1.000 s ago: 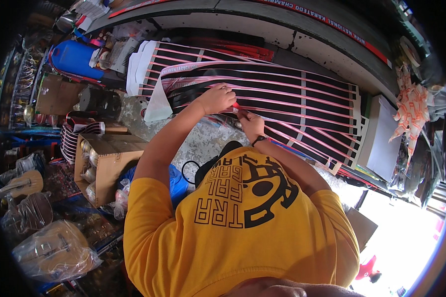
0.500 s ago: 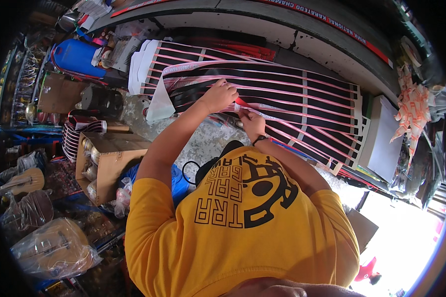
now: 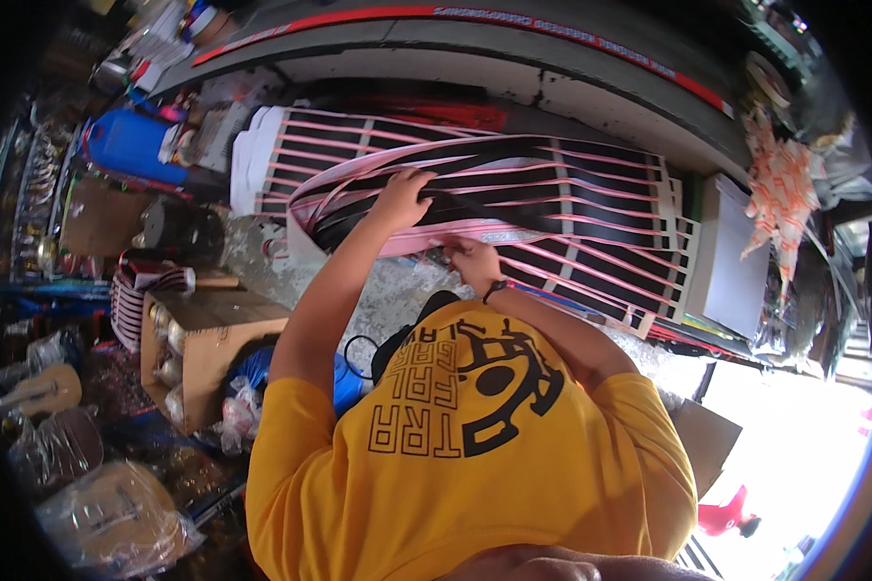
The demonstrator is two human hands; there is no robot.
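Note:
A stack of long printed sheets (image 3: 601, 198), black with pink and white stripes, lies across the surface in front of me. The top sheet's left part is curled over and bulges up, its pale underside showing at the fold. My left hand (image 3: 402, 200) is closed on the curled part of this sheet, thumb and fingers bent around a dark strip of it. Close to the sheet's near edge, my right hand (image 3: 473, 264) is closed too, fingertips pinching at the pink edge. A dark band (image 3: 495, 290) circles my right wrist.
A blue plastic container (image 3: 131, 145) stands at the far left. Nearer on the left are an open cardboard box (image 3: 228, 339) and plastic-wrapped guitars (image 3: 116, 518). White boards (image 3: 731, 257) lean at the stack's right end, beside orange-and-white wrapping (image 3: 783, 184). A dark ledge runs behind.
The top sheet's left fold has shifted and its pale flap shows less. A red piece seen between my hands is out of sight. My left hand has moved slightly left and down.

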